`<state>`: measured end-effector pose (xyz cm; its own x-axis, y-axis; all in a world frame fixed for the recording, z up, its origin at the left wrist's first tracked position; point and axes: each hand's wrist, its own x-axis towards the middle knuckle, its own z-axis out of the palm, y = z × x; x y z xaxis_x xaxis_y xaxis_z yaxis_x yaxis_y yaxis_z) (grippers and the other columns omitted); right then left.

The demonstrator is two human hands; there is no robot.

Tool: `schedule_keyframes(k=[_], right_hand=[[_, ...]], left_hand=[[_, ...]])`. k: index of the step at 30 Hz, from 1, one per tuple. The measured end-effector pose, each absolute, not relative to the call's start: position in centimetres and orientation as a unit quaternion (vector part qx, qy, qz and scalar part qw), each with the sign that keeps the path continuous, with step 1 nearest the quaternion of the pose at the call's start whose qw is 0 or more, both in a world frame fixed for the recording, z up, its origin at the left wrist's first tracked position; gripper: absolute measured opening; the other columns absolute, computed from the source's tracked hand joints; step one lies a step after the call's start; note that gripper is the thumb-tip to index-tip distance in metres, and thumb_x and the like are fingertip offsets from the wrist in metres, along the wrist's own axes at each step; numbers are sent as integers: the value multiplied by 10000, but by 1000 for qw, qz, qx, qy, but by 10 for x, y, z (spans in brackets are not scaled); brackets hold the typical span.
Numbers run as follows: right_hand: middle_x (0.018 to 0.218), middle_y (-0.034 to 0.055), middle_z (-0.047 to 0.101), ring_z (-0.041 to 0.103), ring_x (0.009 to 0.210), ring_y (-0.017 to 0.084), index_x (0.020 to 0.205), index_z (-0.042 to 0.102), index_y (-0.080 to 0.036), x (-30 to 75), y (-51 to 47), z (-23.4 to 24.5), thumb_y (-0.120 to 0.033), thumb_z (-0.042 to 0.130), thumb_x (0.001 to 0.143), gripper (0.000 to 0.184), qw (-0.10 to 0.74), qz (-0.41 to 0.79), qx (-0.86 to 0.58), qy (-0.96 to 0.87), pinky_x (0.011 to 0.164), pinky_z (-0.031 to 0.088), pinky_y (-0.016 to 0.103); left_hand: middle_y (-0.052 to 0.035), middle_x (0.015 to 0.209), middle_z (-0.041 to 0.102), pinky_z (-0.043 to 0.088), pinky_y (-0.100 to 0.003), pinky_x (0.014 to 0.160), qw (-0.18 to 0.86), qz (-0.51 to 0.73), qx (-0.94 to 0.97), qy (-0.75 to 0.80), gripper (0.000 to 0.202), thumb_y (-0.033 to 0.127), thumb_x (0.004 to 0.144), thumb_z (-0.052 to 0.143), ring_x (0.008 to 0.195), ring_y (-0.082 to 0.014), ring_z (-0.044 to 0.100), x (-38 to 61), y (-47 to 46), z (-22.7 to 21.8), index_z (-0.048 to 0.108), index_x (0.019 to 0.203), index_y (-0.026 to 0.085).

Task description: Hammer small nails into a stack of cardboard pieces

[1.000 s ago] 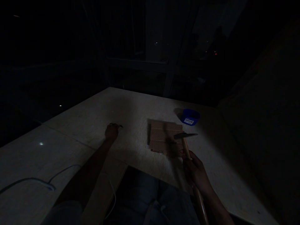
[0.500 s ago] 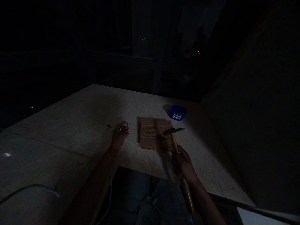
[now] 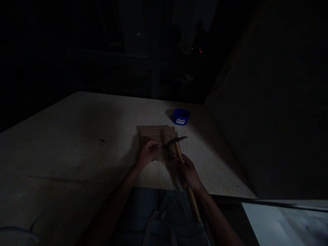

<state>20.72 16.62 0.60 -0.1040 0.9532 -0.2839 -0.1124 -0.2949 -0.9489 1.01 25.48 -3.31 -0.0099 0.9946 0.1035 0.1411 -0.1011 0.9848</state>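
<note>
The scene is very dark. A brown perforated board (image 3: 156,133) lies on a pale table (image 3: 77,136). My left hand (image 3: 148,153) rests on the board's near edge with fingers pinched on something small I cannot make out, perhaps a nail. My right hand (image 3: 188,172) is wrapped round the wooden handle of a hammer (image 3: 177,143). The hammer's dark metal head hangs just above the board, right of my left fingers.
A small blue tub (image 3: 181,117) with a label stands beyond the board. A tiny dark object (image 3: 102,140), maybe a nail, lies alone on the table to the left. A dark wall rises on the right. A cable (image 3: 17,230) shows at the bottom left.
My left hand moved right from the bare table onto the board, pinched shut. The hammer stayed over the board in my right hand. The camera view swung to the right.
</note>
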Motion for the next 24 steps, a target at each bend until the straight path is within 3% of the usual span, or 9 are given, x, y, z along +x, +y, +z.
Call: schedule_keyframes(k=[6, 12, 17, 24], right_hand=[[427, -168, 372, 251, 220, 61, 1202, 485, -175, 208, 169, 1, -466, 561, 778, 519, 437, 613, -519, -404, 203, 240, 159], [441, -166, 370, 260, 232, 59, 1204, 491, -167, 211, 170, -4, -459, 563, 779, 522, 446, 612, -516, -401, 209, 241, 159], [436, -160, 383, 274, 226, 63, 1204, 499, -156, 213, 169, -4, -475, 547, 785, 529, 437, 602, -524, -414, 213, 245, 166], [432, -163, 370, 272, 225, 64, 1225, 488, -169, 213, 169, -5, -451, 547, 801, 513, 437, 612, -519, -407, 213, 239, 161]], left_hand=[[-52, 886, 776, 556, -287, 769, 363, 452, 624, 524, 203, 334, 814, 650, 841, -193, 713, 8, 258, -45, 747, 911, 186], [-54, 944, 789, 570, -270, 640, 374, 411, 640, 530, 262, 317, 873, 588, 723, -182, 721, 8, 263, -49, 761, 1024, 190], [-61, 982, 788, 575, -328, 859, 346, 417, 660, 521, 208, 263, 873, 596, 916, -209, 732, 11, 264, -51, 769, 962, 188], [-57, 964, 787, 582, -320, 835, 341, 407, 670, 518, 212, 283, 898, 588, 904, -208, 735, 9, 262, -53, 767, 976, 199]])
